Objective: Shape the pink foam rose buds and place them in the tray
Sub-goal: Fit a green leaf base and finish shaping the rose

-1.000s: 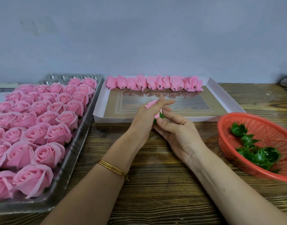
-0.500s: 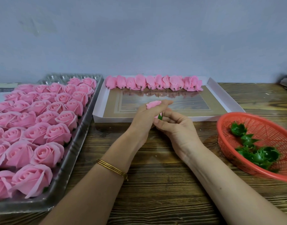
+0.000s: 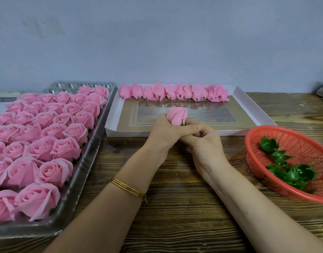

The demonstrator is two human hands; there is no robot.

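Since half a second ago, the bud [image 3: 176, 115] is standing clear of the fingers that were lying over it, and both hands are closing tighter beneath it.

The left hand [image 3: 162, 133] is curling its fingers round the bud's lower half. The right hand [image 3: 202, 143] is tucking curled fingers in at the green base, seemingly pinching it. How the fingertips are meeting is hidden. The bud is being held upright in the air over the near edge of the tray [image 3: 255, 109], not yet set down.

To do this step well, I judge the person should be squeezing gently and evenly at the base. That way the outer petals are wrapping inward to a point without creasing, since foam is likely bruising under hard pressure. The right hand should be steadying the base while the left is smoothing upward.

Counting:
- One bud is in hand.
- About ten shaped buds [image 3: 172, 91] are lying in a row along the tray's far wall, though overlaps at the right end are making that uncertain.
- Thirty-odd open roses [image 3: 65, 149] are filling the clear tray [image 3: 84, 181] on the left, some cut off by the frame.
- About five calyxes [image 3: 292, 175] are sitting clumped in one basket [image 3: 284, 192] on the table [image 3: 184, 216].
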